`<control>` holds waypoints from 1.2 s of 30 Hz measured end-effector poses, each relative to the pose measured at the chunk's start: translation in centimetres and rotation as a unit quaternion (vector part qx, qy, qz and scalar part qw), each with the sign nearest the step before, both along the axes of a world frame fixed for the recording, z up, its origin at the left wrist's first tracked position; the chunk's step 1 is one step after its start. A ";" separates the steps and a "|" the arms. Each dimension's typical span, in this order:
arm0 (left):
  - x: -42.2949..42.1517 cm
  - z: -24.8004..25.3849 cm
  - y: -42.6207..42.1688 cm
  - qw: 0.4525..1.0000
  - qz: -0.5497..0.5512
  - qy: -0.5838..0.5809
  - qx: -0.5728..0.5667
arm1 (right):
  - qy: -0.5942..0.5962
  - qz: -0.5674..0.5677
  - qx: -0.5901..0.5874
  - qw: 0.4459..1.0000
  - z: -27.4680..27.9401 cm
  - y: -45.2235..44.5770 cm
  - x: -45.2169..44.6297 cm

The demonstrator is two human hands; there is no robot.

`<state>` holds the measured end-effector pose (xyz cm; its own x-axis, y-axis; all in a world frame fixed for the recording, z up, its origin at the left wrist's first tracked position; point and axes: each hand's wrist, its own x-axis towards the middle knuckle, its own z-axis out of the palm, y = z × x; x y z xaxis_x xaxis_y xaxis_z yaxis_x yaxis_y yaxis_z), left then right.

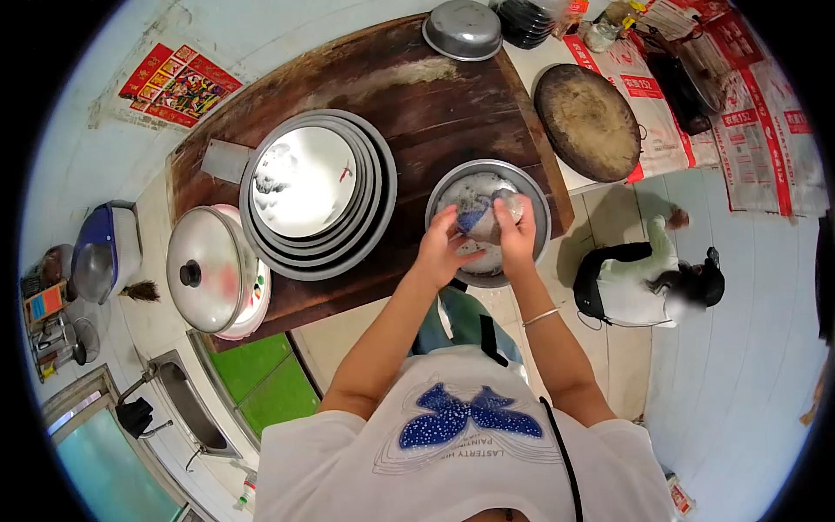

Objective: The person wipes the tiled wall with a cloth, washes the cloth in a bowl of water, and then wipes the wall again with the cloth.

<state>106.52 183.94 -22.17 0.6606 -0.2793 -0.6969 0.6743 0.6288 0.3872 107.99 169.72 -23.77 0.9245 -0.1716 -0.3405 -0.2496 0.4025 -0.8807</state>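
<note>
A grey metal basin (542, 204) with whitish, foamy water stands at the near right of the dark wooden table. Over it I hold a pale rounded dish with a blue patch (474, 221); its exact kind is hard to make out. My left hand (437, 248) grips its left edge, with the fingers partly apart. On the other side my right hand (516, 230) closes around the edge, and something whitish shows by its fingertips. Left of the basin sits a stack of nested metal basins (387, 178), with a white plate (304, 183) on top.
A lidded pot (204, 270) stands at the table's (417, 104) left end. An upturned metal bowl (463, 30) lies at the far edge. A round board (589, 123) rests on the right counter. Another person (648, 283) is at the right; a sink (191, 404) is lower left.
</note>
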 end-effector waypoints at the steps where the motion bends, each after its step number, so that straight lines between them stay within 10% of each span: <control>1: 0.3 2.1 -0.7 0.999 0.031 0.021 -0.020 | -0.068 0.003 -0.089 0.994 -0.3 0.3 -0.3; 3: 0.3 0.2 -2.6 0.995 0.063 0.016 -0.080 | -0.147 0.010 -0.197 0.969 0.2 1.3 -0.9; 9: 0.4 -0.8 -5.7 0.953 0.125 -0.122 0.248 | 0.024 0.011 -0.088 0.996 1.4 2.1 -0.6; 19: 0.8 -0.5 -5.2 0.933 0.140 -0.187 0.274 | 0.072 -0.028 0.026 0.997 2.2 2.7 0.2; 29: 2.5 -1.3 -3.7 0.922 0.037 -0.210 0.322 | 0.051 0.025 -0.067 0.996 0.9 1.6 1.1; 34: 3.0 2.6 1.0 0.958 -0.121 -0.171 0.198 | 0.154 0.139 0.238 0.949 3.8 -2.0 1.5; 36: 2.5 3.1 2.4 0.938 -0.195 -0.216 0.189 | 0.126 0.146 0.170 0.966 5.9 -3.3 -0.3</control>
